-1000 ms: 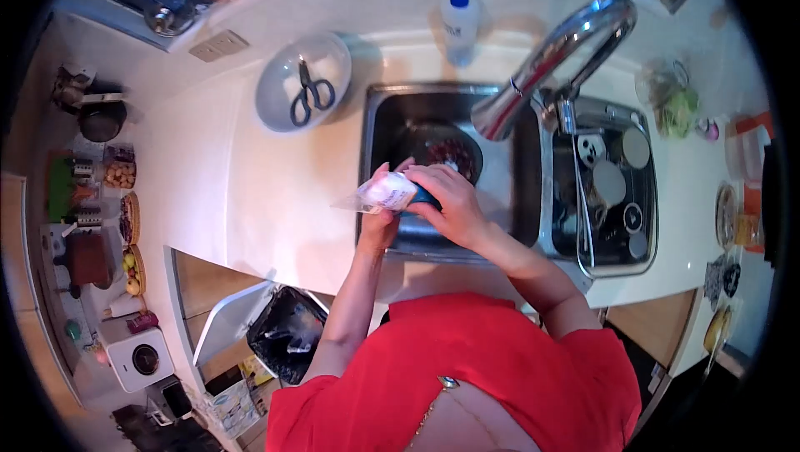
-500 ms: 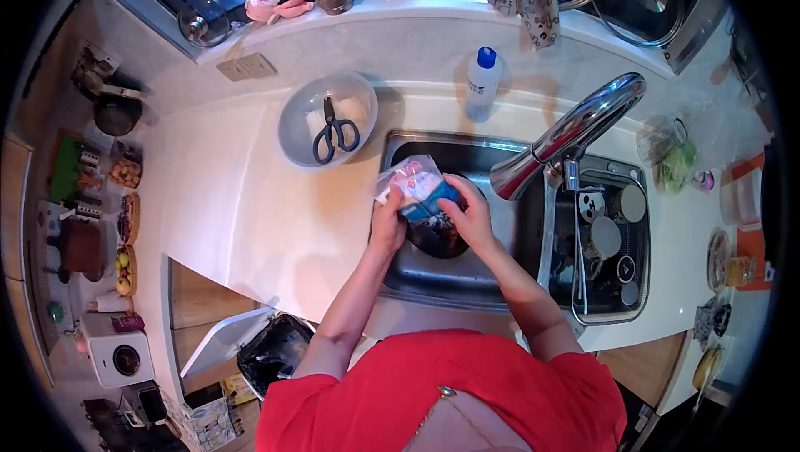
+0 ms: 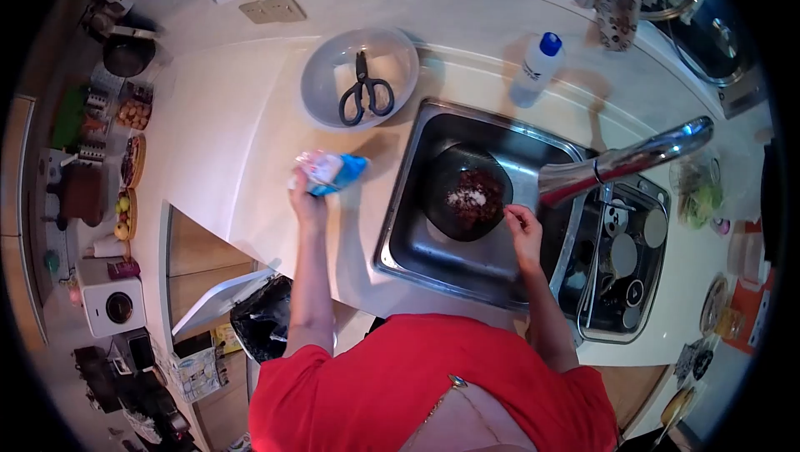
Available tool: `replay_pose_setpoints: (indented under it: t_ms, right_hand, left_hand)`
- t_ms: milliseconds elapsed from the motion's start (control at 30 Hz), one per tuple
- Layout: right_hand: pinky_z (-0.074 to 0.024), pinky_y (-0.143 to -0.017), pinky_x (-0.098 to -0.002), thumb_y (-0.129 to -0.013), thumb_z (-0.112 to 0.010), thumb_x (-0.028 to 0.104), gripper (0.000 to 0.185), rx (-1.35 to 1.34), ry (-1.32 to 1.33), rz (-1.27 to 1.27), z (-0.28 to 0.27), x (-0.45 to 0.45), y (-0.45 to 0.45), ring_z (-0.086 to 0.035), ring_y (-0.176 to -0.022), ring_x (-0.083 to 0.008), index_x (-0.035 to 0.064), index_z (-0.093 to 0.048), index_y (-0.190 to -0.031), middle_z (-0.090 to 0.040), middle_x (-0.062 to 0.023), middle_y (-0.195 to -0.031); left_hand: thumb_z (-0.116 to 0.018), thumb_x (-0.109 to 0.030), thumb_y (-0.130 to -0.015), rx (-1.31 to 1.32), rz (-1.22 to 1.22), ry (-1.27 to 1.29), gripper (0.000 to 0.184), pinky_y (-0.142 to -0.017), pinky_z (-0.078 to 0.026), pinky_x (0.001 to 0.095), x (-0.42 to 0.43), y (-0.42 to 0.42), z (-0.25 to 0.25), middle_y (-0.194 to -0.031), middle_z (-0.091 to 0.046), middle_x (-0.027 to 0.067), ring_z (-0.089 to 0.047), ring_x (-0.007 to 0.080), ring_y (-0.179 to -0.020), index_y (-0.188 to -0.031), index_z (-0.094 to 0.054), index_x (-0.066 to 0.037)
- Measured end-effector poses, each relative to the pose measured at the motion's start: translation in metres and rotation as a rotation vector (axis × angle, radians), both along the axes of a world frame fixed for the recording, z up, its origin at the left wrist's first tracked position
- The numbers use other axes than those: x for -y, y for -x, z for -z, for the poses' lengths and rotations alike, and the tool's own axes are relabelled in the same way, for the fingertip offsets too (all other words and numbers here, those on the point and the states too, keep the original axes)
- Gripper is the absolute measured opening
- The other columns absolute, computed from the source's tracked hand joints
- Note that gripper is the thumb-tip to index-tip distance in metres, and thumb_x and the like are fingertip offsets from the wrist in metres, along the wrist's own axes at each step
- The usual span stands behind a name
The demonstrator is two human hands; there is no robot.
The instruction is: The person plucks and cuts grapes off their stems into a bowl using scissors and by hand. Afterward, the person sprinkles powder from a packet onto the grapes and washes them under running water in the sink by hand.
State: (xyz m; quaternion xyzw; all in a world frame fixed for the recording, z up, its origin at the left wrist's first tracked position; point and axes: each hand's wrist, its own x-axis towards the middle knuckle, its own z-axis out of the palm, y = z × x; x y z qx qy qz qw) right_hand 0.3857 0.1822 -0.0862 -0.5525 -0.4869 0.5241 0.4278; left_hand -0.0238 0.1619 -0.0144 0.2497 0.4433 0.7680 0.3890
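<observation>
My left hand (image 3: 307, 199) grips a crumpled blue and white plastic packet (image 3: 329, 171) above the counter, left of the sink. My right hand (image 3: 523, 231) is at the right rim of a dark bowl (image 3: 442, 209), its fingers pinched together; whether they hold the rim is too small to tell. In the bowl, which stands in the left sink basin (image 3: 421, 256), lie dark red pieces (image 3: 482, 195) with white powder (image 3: 467, 198) on top. Black scissors (image 3: 362, 95) rest across a pale bowl (image 3: 317, 85) with whitish items inside.
A chrome faucet (image 3: 625, 162) reaches over the sink from the right. Behind the sink stands a bottle with a blue cap (image 3: 536, 69). Cups fill a dish rack (image 3: 637, 327) in the right basin. An open bin (image 3: 262, 319) sits below the counter at the left.
My left hand has carried the packet left, away from the sink. My right hand has let go of the packet and moved to the bowl's right side. The bowl's contents now show, with white powder on them.
</observation>
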Motion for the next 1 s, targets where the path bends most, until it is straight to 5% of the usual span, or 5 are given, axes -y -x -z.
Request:
replay_pose_setpoints:
  t_ms: [200, 300, 433, 533, 1000]
  right_hand:
    - [-0.0442, -0.074, -0.0214, -0.085, -0.059, 0.006, 0.015, -0.086, -0.021, -0.087, -0.005, -0.009, 0.026, -0.055, -0.082, -0.0080, 0.0006, -0.061, -0.099, -0.061, -0.0023, -0.090]
    - [-0.0442, -0.080, -0.0215, -0.086, -0.056, 0.004, 0.018, -0.161, -0.069, -0.165, -0.044, -0.008, 0.058, -0.057, -0.089, -0.0095, -0.0010, -0.058, -0.103, -0.062, -0.0044, -0.095]
    - [-0.0371, -0.094, -0.0270, -0.083, -0.054, 0.003, 0.044, -0.148, -0.256, -0.288, -0.087, -0.009, 0.081, -0.049, -0.109, -0.0144, 0.0012, -0.045, -0.126, -0.051, -0.0077, -0.119]
    - [-0.0357, -0.095, -0.0282, -0.083, -0.053, 0.005, 0.047, -0.203, -0.214, -0.378, -0.118, -0.003, 0.082, -0.046, -0.112, -0.0152, 0.0006, -0.042, -0.129, -0.048, -0.0082, -0.124]
    - [-0.0430, -0.074, -0.0220, -0.089, -0.053, 0.013, 0.020, -0.227, -0.296, -0.071, -0.150, 0.062, 0.041, -0.052, -0.084, -0.0052, -0.0005, -0.063, -0.100, -0.062, -0.0015, -0.092]
  left_hand:
    - [-0.055, -0.034, -0.087, -0.185, -0.140, -0.054, 0.039, -0.089, -0.043, 0.0373, -0.022, 0.048, -0.047, -0.105, -0.060, 0.0150, -0.057, 0.0251, -0.098, -0.105, -0.054, 0.001]
    - [-0.050, -0.047, -0.086, -0.198, 0.191, -0.064, 0.055, -0.091, -0.042, 0.0439, -0.022, 0.016, -0.040, -0.109, -0.057, 0.0178, -0.055, 0.0320, -0.103, -0.112, -0.050, 0.002]
    - [-0.054, -0.044, -0.084, -0.111, 0.288, 0.074, 0.051, -0.090, -0.043, 0.0403, -0.012, -0.079, -0.012, -0.105, -0.060, 0.0144, -0.057, 0.0268, -0.099, -0.108, -0.054, 0.000]
    - [-0.061, -0.023, -0.084, 0.162, 0.402, 0.186, 0.027, -0.078, -0.046, 0.0284, 0.002, -0.146, -0.015, -0.092, -0.063, 0.0068, -0.060, 0.0157, -0.083, -0.099, -0.059, -0.001]
    - [-0.052, -0.024, -0.089, 0.053, 0.475, -0.017, 0.024, -0.080, -0.043, 0.0276, 0.046, -0.219, -0.050, -0.095, -0.060, 0.0064, -0.056, 0.0144, -0.088, -0.097, -0.059, -0.002]
